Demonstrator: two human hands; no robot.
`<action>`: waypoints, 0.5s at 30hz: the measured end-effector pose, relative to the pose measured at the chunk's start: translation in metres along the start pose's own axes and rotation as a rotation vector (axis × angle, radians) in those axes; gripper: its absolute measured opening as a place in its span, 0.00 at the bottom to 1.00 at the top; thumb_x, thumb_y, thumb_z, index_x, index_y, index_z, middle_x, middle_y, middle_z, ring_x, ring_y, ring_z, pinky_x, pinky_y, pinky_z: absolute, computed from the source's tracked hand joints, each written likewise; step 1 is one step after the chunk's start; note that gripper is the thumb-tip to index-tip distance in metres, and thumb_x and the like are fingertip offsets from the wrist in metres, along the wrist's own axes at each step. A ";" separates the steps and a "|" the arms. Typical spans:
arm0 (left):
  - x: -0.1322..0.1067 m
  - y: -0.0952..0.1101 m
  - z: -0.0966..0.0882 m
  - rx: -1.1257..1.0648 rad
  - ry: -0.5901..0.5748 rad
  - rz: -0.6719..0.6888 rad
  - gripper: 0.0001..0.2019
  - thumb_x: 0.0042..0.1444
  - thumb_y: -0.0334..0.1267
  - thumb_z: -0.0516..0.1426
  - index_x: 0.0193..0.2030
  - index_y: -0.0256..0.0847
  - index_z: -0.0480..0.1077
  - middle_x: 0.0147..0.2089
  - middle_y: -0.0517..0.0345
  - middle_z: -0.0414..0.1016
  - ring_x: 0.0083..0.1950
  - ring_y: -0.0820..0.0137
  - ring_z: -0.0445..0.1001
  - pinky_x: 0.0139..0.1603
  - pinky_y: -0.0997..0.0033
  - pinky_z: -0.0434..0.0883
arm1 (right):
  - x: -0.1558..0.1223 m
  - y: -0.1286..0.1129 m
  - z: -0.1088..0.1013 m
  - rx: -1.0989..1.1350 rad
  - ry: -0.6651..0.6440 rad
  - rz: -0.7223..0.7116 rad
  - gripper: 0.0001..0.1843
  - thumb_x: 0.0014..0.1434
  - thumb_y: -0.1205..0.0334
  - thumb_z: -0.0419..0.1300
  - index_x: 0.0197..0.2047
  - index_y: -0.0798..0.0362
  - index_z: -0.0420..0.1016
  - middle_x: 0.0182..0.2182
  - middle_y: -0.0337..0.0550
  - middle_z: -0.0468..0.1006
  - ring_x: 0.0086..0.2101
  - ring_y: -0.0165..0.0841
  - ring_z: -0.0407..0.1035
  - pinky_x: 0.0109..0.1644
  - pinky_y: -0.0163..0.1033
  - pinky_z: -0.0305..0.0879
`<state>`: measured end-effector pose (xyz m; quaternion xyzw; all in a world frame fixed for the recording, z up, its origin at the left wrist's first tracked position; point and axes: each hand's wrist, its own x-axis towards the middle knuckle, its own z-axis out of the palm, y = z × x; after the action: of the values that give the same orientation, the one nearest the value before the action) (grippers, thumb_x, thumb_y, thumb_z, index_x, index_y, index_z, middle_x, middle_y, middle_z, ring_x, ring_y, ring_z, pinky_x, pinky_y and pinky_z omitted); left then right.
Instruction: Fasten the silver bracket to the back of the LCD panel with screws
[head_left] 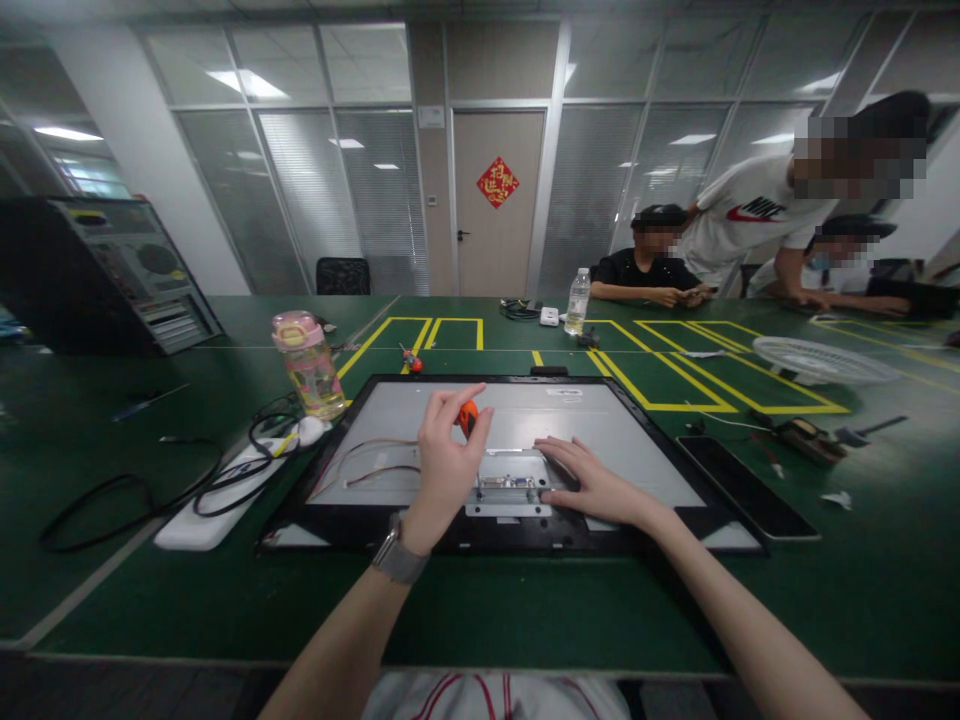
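A monitor panel (637, 430) lies back side up on the table, with a black frame around its grey metal back. Near its front edge sits a metal bracket (510, 508) with a row of ports. Above the bracket's left part, my left hand (446, 450) pinches a screwdriver (469, 417) by its orange and black handle; the screwdriver's tip is hidden. My right hand (592, 485) rests at the bracket's right side, fingers stretched out and touching it. Thin wires (379, 475) trail over the panel left of my left hand.
On the left are a white power strip (217, 495) with black cable, a pink-lidded bottle (309, 365) and a computer tower (142, 270). To the right lie a dark flat panel (746, 487) and a white fan grille (825, 358). A water bottle (577, 300) stands behind; several people are beyond.
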<state>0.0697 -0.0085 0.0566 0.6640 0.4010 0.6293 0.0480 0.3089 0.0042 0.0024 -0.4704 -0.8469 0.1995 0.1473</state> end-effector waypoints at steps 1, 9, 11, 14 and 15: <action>0.000 0.001 0.000 0.013 0.005 0.014 0.10 0.58 0.34 0.58 0.47 0.42 0.74 0.34 0.60 0.67 0.34 0.71 0.67 0.41 0.70 0.68 | 0.000 0.000 0.000 -0.001 0.002 -0.002 0.40 0.58 0.38 0.57 0.67 0.48 0.56 0.67 0.50 0.58 0.67 0.45 0.48 0.70 0.59 0.32; -0.001 0.001 -0.007 0.105 -0.081 0.196 0.15 0.60 0.30 0.51 0.53 0.39 0.70 0.36 0.57 0.74 0.34 0.71 0.71 0.40 0.71 0.69 | 0.001 0.001 0.001 0.015 0.011 -0.005 0.40 0.57 0.38 0.58 0.67 0.49 0.57 0.66 0.50 0.59 0.66 0.46 0.49 0.70 0.59 0.32; -0.001 0.001 -0.007 0.123 -0.050 0.301 0.15 0.59 0.30 0.54 0.52 0.39 0.71 0.35 0.57 0.74 0.34 0.71 0.71 0.40 0.71 0.70 | 0.001 0.003 0.001 0.019 0.016 -0.013 0.40 0.57 0.38 0.58 0.67 0.48 0.57 0.66 0.51 0.59 0.66 0.46 0.48 0.70 0.59 0.32; -0.001 0.003 -0.006 0.051 0.025 0.250 0.13 0.59 0.32 0.56 0.51 0.40 0.72 0.36 0.56 0.75 0.34 0.72 0.72 0.38 0.72 0.72 | 0.001 0.004 0.002 0.022 0.019 -0.021 0.40 0.57 0.38 0.58 0.67 0.47 0.57 0.66 0.50 0.59 0.66 0.46 0.48 0.70 0.60 0.32; -0.001 0.003 -0.004 -0.003 0.036 0.172 0.13 0.59 0.33 0.57 0.51 0.40 0.72 0.37 0.55 0.76 0.34 0.72 0.73 0.37 0.73 0.73 | 0.001 0.004 0.002 0.021 0.018 -0.020 0.40 0.57 0.38 0.58 0.67 0.48 0.57 0.66 0.51 0.59 0.66 0.46 0.48 0.70 0.60 0.32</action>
<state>0.0678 -0.0135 0.0582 0.6846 0.3424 0.6434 -0.0122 0.3107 0.0061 -0.0013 -0.4621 -0.8481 0.2027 0.1617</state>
